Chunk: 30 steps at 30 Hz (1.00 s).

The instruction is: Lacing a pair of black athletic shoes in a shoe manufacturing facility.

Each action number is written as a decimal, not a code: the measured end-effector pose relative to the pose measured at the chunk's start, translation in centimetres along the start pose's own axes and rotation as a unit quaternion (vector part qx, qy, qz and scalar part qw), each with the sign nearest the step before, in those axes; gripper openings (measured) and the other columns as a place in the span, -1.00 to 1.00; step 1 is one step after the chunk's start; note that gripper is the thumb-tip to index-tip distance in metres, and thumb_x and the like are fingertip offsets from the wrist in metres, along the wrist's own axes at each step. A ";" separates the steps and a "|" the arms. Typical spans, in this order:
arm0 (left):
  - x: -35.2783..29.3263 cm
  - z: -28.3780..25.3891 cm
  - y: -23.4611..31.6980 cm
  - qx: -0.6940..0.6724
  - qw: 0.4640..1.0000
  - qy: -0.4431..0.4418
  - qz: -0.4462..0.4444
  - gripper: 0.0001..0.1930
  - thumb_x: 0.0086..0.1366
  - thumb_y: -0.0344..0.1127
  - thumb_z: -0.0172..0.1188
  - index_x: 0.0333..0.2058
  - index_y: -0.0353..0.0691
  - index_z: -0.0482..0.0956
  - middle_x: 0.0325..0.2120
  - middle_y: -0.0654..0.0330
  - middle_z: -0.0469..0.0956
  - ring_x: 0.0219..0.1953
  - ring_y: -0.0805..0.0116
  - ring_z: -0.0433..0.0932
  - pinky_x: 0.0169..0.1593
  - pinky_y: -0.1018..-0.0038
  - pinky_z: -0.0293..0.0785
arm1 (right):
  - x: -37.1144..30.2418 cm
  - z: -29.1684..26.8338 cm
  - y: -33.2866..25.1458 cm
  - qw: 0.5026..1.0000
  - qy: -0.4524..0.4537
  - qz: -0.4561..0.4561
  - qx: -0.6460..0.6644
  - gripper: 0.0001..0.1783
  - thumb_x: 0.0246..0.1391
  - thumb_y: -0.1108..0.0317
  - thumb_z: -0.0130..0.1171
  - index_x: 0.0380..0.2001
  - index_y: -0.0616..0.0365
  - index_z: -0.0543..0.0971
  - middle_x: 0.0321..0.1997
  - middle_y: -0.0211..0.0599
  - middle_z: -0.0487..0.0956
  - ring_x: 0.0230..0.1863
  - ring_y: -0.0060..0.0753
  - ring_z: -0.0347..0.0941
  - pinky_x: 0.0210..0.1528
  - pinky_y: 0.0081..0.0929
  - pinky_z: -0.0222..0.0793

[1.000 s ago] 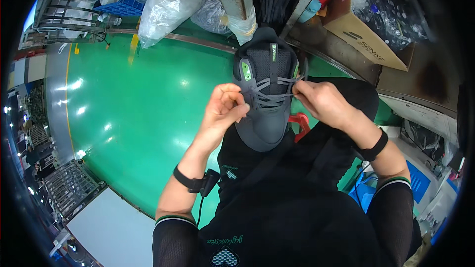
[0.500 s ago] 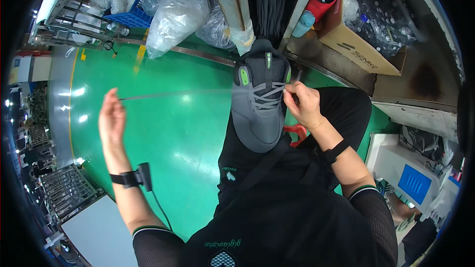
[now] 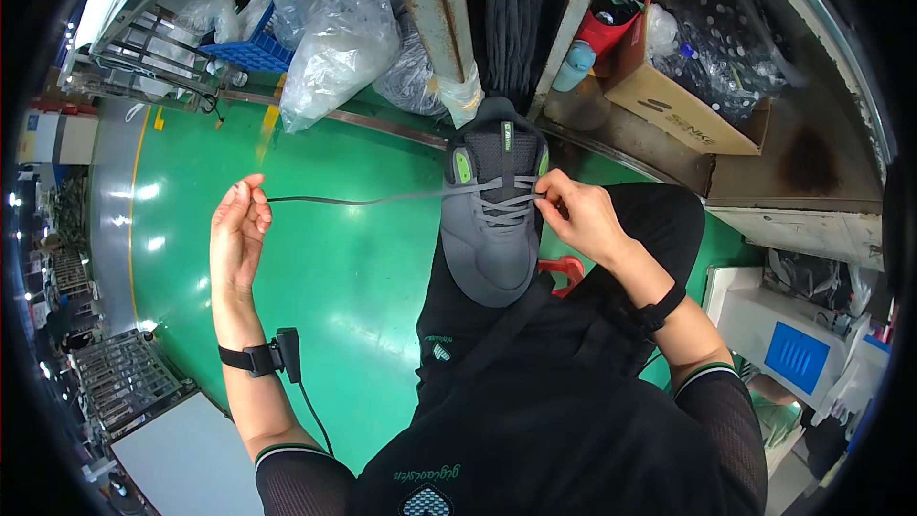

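Observation:
A grey shoe [image 3: 489, 256] with green accents rests on my lap, its toe toward me and its laces threaded through part of the eyelets. From the shoe a long grey shoelace [image 3: 355, 202] runs out to the left, sagging a little. Its far end is pinched in the fingertips of my left hand [image 3: 241, 227], out over the floor. At the shoe's right eyelet row, my right hand [image 3: 583, 220] is closed, thumb and finger together on the lace beside the tongue. The exact pinch point is partly hidden by the fingers.
A rusty metal post [image 3: 441, 24] stands just beyond the shoe, beside hanging dark laces [image 3: 516, 19]. Plastic bags [image 3: 339, 48] lie far left; a cardboard box [image 3: 683, 115] of small packets sits on a shelf at right. A red object [image 3: 565, 275] lies by my thigh.
My left hand has come in toward the shoe, and the lace has gone from straight to slightly slack. My right hand stays by the eyelets.

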State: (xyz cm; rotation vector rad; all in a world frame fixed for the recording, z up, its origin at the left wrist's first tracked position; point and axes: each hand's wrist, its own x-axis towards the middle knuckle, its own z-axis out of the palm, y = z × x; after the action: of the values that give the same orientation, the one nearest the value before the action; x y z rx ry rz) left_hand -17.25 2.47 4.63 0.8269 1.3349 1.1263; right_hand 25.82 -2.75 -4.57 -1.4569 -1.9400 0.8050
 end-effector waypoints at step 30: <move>-1.7 17.3 -10.3 0.349 0.909 -0.090 0.211 -0.87 0.24 -0.51 0.20 -0.24 -0.35 0.60 -0.43 0.25 0.58 -0.44 0.56 0.49 -0.37 0.62 0.44 | -0.7 2.0 1.0 0.859 0.159 0.232 0.427 -0.78 0.25 0.46 0.03 -0.13 0.39 0.51 -0.38 -0.29 0.56 -0.45 -0.56 0.52 -0.38 -0.63 0.47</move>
State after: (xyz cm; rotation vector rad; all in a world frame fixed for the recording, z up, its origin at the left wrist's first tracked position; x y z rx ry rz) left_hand 1.43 0.31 -2.76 1.7699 1.4504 0.8454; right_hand 25.11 -3.43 -6.63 -1.3451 -0.7724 1.3129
